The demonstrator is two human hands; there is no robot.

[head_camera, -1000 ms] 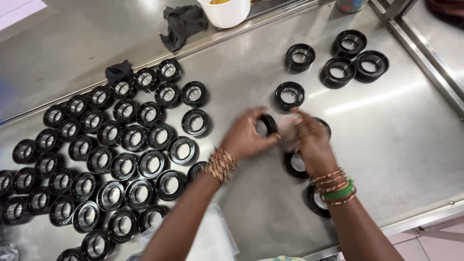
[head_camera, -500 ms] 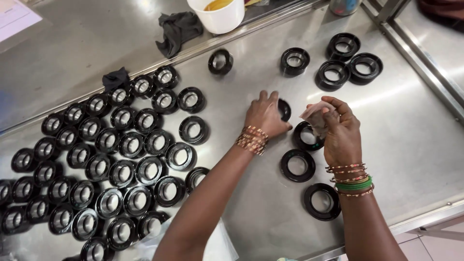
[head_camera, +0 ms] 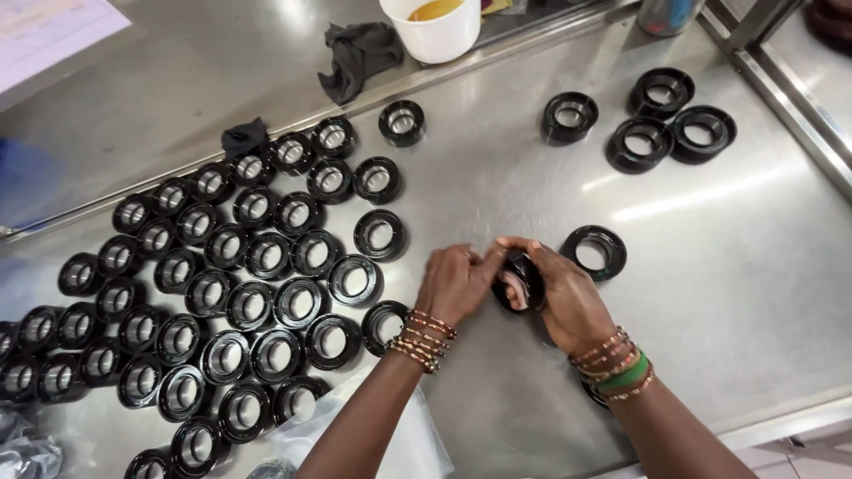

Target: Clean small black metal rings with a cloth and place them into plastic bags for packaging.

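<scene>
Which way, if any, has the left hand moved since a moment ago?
Yes: the left hand has pulled back toward the person, away from the white cup, joining the right hand on a black ring.

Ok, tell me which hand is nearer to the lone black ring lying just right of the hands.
Right. The right hand sits just beside the lone black ring, almost touching it. The left hand is farther off, on the far side of the black ring both hands grip.

packed black rings [head_camera: 222, 275] crowding left, bare steel table [head_camera: 745, 302] right
</scene>
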